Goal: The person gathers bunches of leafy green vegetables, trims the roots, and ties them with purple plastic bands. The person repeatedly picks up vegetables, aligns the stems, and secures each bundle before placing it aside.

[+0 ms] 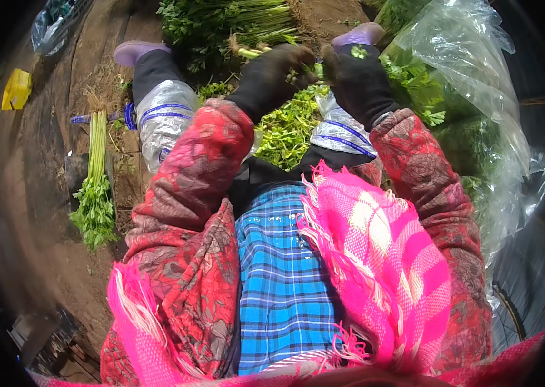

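My left hand (276, 72), in a dark glove, is closed around a few celery stalks (248, 52). Their root ends point up and left, past the knuckles. Green stems bridge the short space to my right hand (357, 77), also gloved in black, whose curled fingers meet them; both sets of fingertips are blurred. A scrap of leaf (359, 52) sits on the right glove. Below the hands, between my legs, lies a heap of loose celery leaves and trimmings (289, 128). Beyond them a large pile of rooted celery (234, 22) lies on the ground.
A tied celery bundle (98, 155) lies to the left, roots away from me, near a roll of blue-printed tape (130, 116). Farther left is a yellow object (17, 89). Clear plastic sheeting (480, 72) covers greens on the right. Plastic-wrapped legs (168, 116) flank the trimmings.
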Demonstrator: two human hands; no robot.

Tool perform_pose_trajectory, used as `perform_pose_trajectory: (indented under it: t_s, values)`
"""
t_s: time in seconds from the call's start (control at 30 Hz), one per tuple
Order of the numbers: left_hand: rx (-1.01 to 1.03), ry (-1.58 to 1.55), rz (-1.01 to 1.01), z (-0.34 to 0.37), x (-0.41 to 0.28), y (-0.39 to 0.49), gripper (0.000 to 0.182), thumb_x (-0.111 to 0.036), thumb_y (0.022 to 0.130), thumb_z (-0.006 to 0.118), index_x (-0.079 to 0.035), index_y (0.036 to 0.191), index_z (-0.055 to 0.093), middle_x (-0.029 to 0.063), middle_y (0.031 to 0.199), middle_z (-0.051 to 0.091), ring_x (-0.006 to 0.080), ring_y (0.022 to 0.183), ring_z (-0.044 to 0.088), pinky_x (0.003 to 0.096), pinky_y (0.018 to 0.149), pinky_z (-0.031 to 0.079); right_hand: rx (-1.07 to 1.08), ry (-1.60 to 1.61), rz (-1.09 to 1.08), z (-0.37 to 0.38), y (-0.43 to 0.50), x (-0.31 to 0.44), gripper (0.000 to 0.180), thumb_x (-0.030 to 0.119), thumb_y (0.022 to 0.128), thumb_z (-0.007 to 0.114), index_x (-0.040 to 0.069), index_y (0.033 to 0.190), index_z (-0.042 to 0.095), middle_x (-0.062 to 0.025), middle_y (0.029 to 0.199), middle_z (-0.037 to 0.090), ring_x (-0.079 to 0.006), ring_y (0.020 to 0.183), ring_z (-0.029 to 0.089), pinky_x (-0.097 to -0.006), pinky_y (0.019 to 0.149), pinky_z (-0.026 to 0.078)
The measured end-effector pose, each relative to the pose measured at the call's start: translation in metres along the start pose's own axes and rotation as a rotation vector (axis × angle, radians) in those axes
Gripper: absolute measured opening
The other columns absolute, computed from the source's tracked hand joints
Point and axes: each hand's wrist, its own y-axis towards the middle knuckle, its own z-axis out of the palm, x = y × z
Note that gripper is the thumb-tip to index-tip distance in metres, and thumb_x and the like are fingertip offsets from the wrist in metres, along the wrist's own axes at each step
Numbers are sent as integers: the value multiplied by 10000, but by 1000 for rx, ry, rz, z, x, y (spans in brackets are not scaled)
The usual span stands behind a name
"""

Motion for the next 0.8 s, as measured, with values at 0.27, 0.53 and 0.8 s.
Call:
perform_pose_trajectory:
  t_s: [0.27,0.53,0.8]
  values:
    - [-61,172,60,10,16,-1,123,-121,779,714,-116,885,651,94,908,664,302,833,676,422,673,539,93,-1,91,10,-2,1,121,49,828,589,81,939,552,-107,804,657,-307,742,685,-417,641,519]
    - [-979,-457,-656,-94,112,-71,39,-54,921,645,-38,893,622,32,722,613,103,561,569,231,494,478,301,421,247,-1,-20,-48,390,201,845,730,121,1217,646,-129,919,723,-278,816,699,-395,718,535]
    - [-33,510,-662,-54,141,-121,279,-248,840,686,-120,1087,663,175,958,717,371,883,686,437,796,536,300,1483,557,-23,-2,-83,312,-3,951,570,-33,1257,621,-61,1057,702,-94,872,653,-239,820,530]
